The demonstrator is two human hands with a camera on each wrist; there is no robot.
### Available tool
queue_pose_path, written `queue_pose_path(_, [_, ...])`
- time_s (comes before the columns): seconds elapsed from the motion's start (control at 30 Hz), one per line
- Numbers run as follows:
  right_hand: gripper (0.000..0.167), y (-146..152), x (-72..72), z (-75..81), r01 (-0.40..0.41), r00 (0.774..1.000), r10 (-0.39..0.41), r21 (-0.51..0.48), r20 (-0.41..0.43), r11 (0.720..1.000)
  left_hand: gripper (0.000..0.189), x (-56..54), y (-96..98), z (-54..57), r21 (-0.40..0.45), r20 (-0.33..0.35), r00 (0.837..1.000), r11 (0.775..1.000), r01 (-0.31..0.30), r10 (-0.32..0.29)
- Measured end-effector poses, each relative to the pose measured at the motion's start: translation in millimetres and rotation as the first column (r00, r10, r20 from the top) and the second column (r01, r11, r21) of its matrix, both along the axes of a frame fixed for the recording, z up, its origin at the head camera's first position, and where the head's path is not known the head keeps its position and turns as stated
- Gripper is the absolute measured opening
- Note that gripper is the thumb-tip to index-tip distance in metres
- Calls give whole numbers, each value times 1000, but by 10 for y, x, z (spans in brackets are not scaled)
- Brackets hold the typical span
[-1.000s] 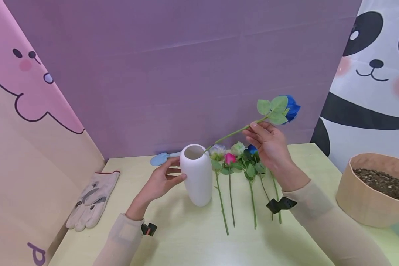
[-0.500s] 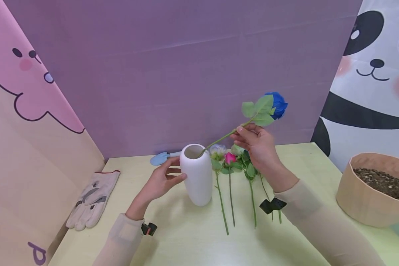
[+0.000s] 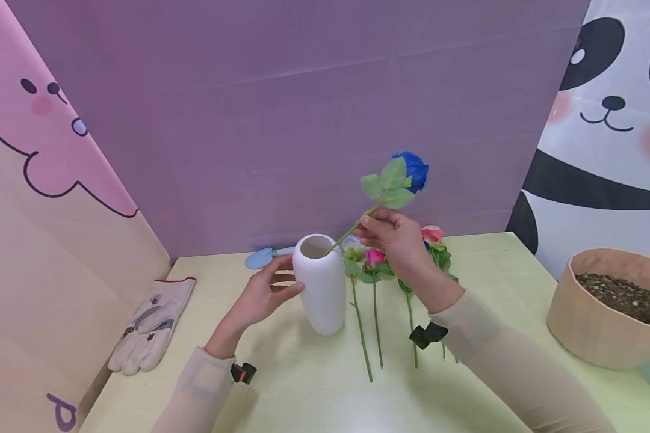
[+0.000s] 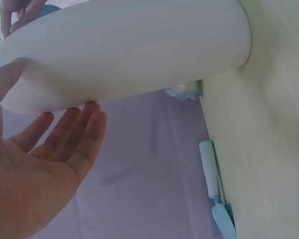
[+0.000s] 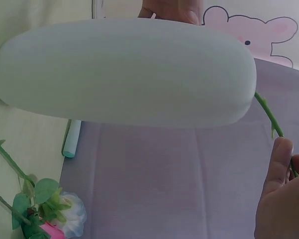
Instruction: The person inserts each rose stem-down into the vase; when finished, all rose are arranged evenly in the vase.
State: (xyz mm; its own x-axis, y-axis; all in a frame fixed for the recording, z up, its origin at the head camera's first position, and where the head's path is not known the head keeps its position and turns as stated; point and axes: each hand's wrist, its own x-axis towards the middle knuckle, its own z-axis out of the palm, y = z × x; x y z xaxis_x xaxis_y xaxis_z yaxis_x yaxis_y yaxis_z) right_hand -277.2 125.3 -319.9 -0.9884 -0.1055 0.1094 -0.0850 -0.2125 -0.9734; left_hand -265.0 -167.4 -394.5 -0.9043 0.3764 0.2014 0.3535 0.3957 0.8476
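Note:
A white vase [image 3: 325, 297] stands upright on the table. My left hand [image 3: 261, 296] holds its upper left side; in the left wrist view the thumb and fingertips [image 4: 92, 107] touch the vase wall. My right hand [image 3: 403, 243] pinches the green stem of a blue rose [image 3: 413, 171] just below its leaves. The rose leans up to the right, and its stem's lower end has gone into the vase mouth, where the tip is hidden. In the right wrist view, the stem [image 5: 269, 114] passes behind the vase rim.
Several cut flowers lie right of the vase, including a pink rose [image 3: 375, 257] and a pale one [image 5: 73, 214]. A light blue trowel [image 3: 260, 258] lies behind the vase. Work gloves [image 3: 151, 328] are at the left, a pot of soil [image 3: 585, 319] at the right.
My right hand has moved left and slightly down with the blue rose, its stem turning steeper and its end passing inside the vase rim. The left hand and vase stay put.

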Motion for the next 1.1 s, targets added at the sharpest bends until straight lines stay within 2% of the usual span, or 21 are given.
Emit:
queue_pose_path(0.4, [23, -205, -65, -83, 3, 999, -5, 41, 39, 999, 65, 7, -4, 1, 9, 11, 1000, 1000, 2, -2])
queue_pose_path(0.83, [18, -293, -107, -91, 7, 1000, -8, 86, 11, 996, 64, -4, -6, -14, 2, 1, 1000, 1000, 5, -5])
queue_pose_path(1.1, [27, -330, -104, -110, -23, 1000, 24, 218, -1, 976, 64, 10, 4, 1, 9, 1, 1000, 1000, 5, -5])
